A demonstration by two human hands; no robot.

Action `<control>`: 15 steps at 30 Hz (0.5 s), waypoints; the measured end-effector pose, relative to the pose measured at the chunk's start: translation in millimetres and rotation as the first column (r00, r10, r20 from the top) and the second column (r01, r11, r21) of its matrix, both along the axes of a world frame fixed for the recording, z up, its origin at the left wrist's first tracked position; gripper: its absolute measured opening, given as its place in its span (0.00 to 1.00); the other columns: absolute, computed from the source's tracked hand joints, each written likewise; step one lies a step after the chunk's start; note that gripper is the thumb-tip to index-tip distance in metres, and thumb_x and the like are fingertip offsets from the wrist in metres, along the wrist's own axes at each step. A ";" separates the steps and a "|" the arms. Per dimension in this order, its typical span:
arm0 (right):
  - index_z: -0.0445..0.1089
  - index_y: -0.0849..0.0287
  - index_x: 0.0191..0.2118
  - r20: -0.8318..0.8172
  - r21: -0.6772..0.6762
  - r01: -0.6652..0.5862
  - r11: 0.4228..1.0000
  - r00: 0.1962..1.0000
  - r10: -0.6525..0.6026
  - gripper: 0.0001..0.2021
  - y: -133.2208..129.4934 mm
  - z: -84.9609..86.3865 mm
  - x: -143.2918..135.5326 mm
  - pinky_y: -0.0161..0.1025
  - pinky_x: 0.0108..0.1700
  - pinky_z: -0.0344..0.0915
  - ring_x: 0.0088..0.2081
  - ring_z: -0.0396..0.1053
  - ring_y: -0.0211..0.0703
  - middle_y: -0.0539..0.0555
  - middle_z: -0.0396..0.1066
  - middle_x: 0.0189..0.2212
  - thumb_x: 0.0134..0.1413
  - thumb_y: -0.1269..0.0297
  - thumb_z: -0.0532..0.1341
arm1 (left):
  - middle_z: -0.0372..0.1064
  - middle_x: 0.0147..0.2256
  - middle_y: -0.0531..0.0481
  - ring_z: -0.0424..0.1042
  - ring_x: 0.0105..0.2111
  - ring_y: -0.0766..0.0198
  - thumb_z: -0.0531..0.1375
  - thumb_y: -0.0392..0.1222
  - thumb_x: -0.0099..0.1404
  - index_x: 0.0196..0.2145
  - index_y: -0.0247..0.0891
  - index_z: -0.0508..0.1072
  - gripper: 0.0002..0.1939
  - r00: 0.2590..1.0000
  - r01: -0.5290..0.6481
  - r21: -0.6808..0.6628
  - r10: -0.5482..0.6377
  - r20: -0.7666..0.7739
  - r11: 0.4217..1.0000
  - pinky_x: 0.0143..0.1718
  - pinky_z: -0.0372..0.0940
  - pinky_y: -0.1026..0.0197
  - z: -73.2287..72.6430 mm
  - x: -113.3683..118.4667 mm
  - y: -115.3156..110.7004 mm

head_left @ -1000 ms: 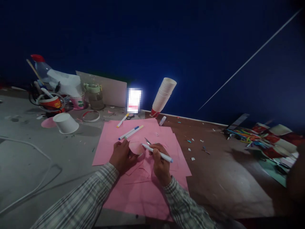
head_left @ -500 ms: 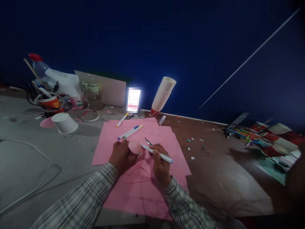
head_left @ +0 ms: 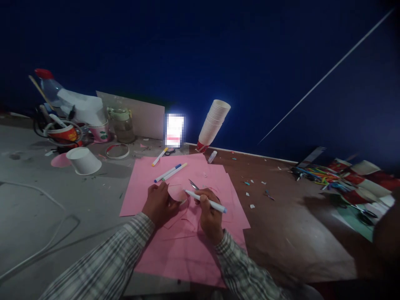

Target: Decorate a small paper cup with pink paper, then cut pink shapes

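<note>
A white marker (head_left: pixel 204 200) is gripped in the closed fingers of the right hand (head_left: pixel 210 212), its long axis lying nearly level, tip pointed left and slightly away, blue-capped end toward the right. The tip is set at the right edge of a pink paper disc (head_left: pixel 177 193), which is pinned flat under the left hand (head_left: pixel 160 203), fingers pressed down on it. Both are placed mid-sheet on pink paper (head_left: pixel 146 179) spread across the worktop (head_left: pixel 281 233). Scissors (head_left: pixel 193 184) are seen just behind the marker, touching or nearly so; which cannot be told. Two loose markers (head_left: pixel 170 172) are laid diagonally farther back on the sheet, a yellow-capped one (head_left: pixel 159 157) at its far edge. Open room is left on the paper's near half and on the bare brown surface to the right, dotted only with small scraps (head_left: pixel 251 193). A leaning stack of paper cups (head_left: pixel 213 125) is stood at the wall behind, an upturned white cup (head_left: pixel 83 160) well off to the left, and a heap of coloured straws and cups (head_left: pixel 340 179) far right
</note>
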State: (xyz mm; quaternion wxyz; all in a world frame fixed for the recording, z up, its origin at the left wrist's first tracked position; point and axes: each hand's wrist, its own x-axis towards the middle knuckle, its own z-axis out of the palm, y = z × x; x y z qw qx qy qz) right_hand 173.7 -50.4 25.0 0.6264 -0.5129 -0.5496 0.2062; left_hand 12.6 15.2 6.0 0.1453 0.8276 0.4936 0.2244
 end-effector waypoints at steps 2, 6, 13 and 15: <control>0.74 0.57 0.36 0.008 -0.001 -0.003 1.000 1.000 0.003 0.15 0.5 0.7 -0.2 0.38 0.32 0.65 0.30 0.68 0.41 0.53 0.71 0.30 0.66 0.57 0.53 | 0.65 0.30 0.50 0.68 0.33 0.57 0.58 0.45 0.59 0.30 0.40 0.68 0.06 1.000 -0.001 0.004 0.001 0.004 1.000 0.49 0.57 0.47 -0.2 0.2 -0.1; 0.74 0.57 0.36 -0.041 -0.004 0.023 1.000 0.999 -0.024 0.15 1.4 -0.4 0.3 0.37 0.30 0.65 0.29 0.67 0.40 0.53 0.71 0.29 0.66 0.56 0.53 | 0.66 0.30 0.50 0.68 0.32 0.58 0.59 0.44 0.59 0.29 0.40 0.68 0.06 1.000 0.000 -0.004 0.000 0.001 1.000 0.50 0.57 0.48 -0.1 0.6 -0.7; 0.74 0.57 0.38 -0.032 0.000 0.009 1.000 0.999 -0.009 0.14 -0.3 -4.1 1.4 0.39 0.32 0.67 0.31 0.68 0.41 0.53 0.71 0.31 0.67 0.57 0.54 | 0.65 0.30 0.50 0.68 0.34 0.57 0.58 0.46 0.61 0.30 0.40 0.68 0.07 1.000 0.005 -0.018 -0.005 0.007 1.000 0.50 0.57 0.47 1.5 0.3 -1.1; 0.74 0.57 0.37 -0.033 0.001 0.010 1.000 0.999 -0.010 0.14 -0.8 -3.5 1.0 0.38 0.32 0.67 0.31 0.68 0.41 0.53 0.71 0.30 0.67 0.57 0.54 | 0.65 0.30 0.50 0.68 0.33 0.57 0.58 0.46 0.61 0.29 0.40 0.68 0.08 1.000 0.003 -0.011 -0.003 0.002 1.000 0.50 0.57 0.47 1.0 0.4 -1.0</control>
